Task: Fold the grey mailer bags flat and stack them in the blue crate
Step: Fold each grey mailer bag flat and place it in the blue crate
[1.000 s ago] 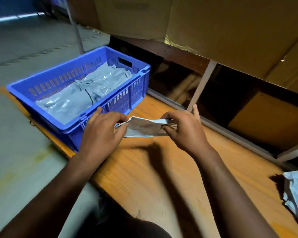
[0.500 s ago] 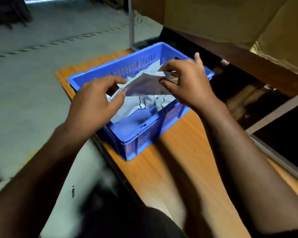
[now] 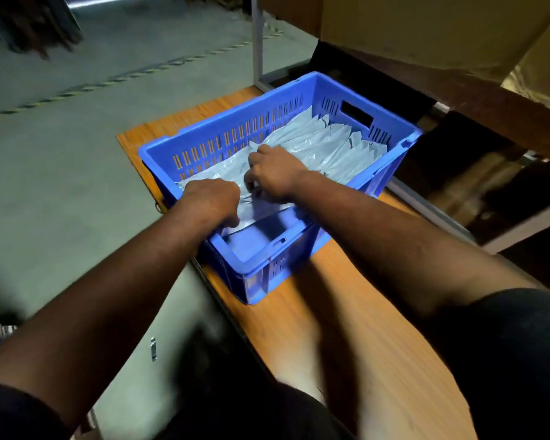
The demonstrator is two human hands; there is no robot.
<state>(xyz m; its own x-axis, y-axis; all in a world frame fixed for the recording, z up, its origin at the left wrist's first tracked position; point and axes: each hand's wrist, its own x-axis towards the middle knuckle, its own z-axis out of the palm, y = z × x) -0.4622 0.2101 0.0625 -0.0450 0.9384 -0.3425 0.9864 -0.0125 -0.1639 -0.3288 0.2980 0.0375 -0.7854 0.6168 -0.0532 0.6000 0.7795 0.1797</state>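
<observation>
The blue crate (image 3: 261, 281) stands at the left end of the wooden table (image 3: 356, 338). Several folded grey mailer bags (image 3: 331, 147) lie in overlapping rows inside it. Both my hands are down inside the crate at its near end. My left hand (image 3: 210, 200) and my right hand (image 3: 275, 176) have their fingers curled onto a folded grey mailer bag (image 3: 251, 208), which lies low on the stack between them. The fingertips are hidden under the knuckles.
The table's left edge runs close beside the crate, with grey concrete floor (image 3: 61, 154) beyond it. A white shelf post (image 3: 258, 42) rises behind the crate. Cardboard boxes (image 3: 426, 27) sit on the shelf above right, and the space under it is dark.
Both hands carried the folded bag from above the table left over the crate, then lowered it onto the stack inside. The view has swung left to follow.
</observation>
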